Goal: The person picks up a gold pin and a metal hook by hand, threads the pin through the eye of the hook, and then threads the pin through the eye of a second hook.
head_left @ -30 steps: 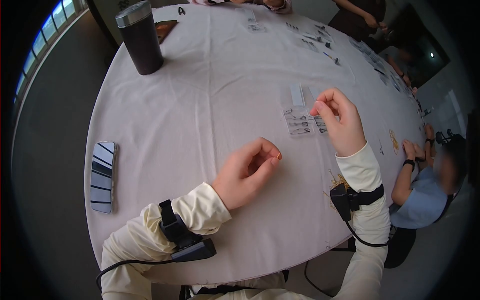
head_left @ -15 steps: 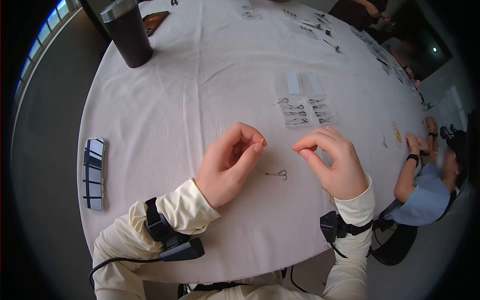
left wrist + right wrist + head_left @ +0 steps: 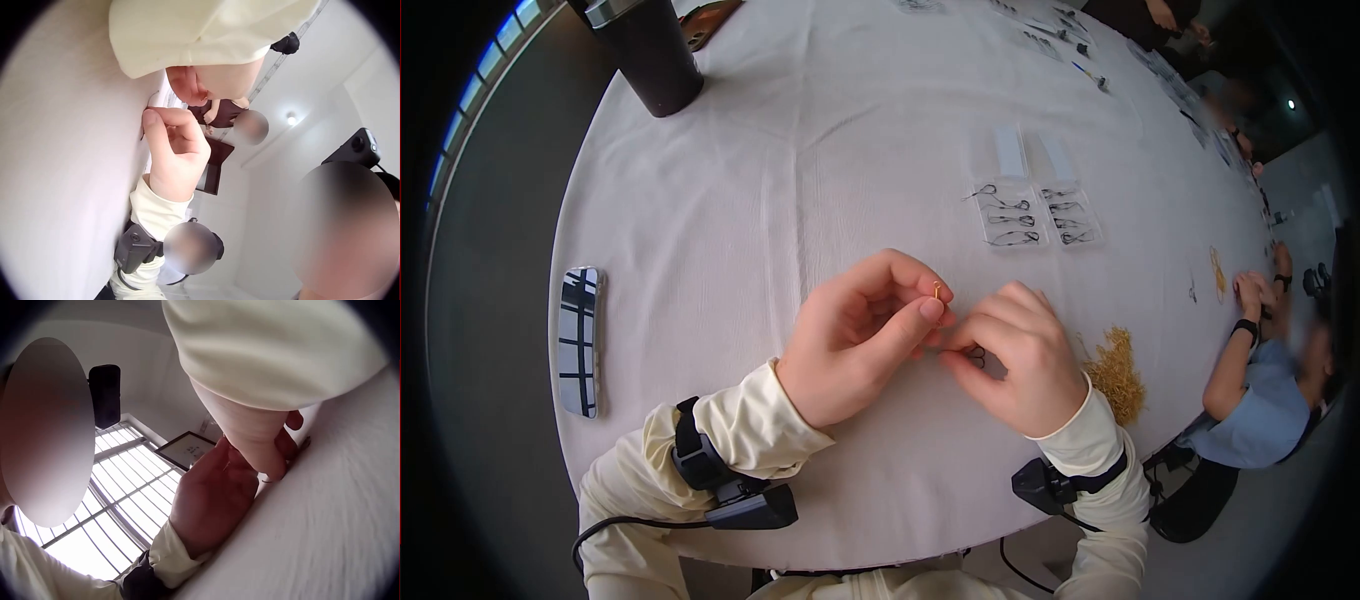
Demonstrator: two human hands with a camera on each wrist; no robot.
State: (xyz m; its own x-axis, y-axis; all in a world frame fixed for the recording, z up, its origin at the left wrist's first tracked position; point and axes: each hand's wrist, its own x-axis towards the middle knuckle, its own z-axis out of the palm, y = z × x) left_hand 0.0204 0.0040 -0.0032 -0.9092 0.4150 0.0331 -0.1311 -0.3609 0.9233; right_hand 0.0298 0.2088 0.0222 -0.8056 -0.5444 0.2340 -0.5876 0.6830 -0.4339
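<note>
Between thumb and index finger, my left hand (image 3: pixel 855 335) pinches a small gold-coloured metal piece (image 3: pixel 938 290), which points upward. My right hand (image 3: pixel 1020 355) is close beside it, its fingertips almost meeting the left ones. Under the right fingers shows part of a dark fishing hook (image 3: pixel 977 354), which this hand pinches; most of it is hidden. In the left wrist view, a thin dark curved end shows at the right hand's (image 3: pixel 178 147) fingertips, close over the tablecloth. From the right wrist view, the left hand (image 3: pixel 212 500) is partly covered by the right.
Two clear boxes (image 3: pixel 1040 243) with dark hooks lie beyond my hands. A pile of gold-coloured pieces (image 3: pixel 1118 375) is beside my right wrist. At left are a phone (image 3: pixel 581 342) and a dark tumbler (image 3: pixel 650 60). Another person (image 3: pixel 1250 400) sits at the right.
My right hand has come from beside the clear boxes toward my left hand and taken hold of the dark hook hanging near it. The left hand keeps its pinch on the gold-coloured piece.
</note>
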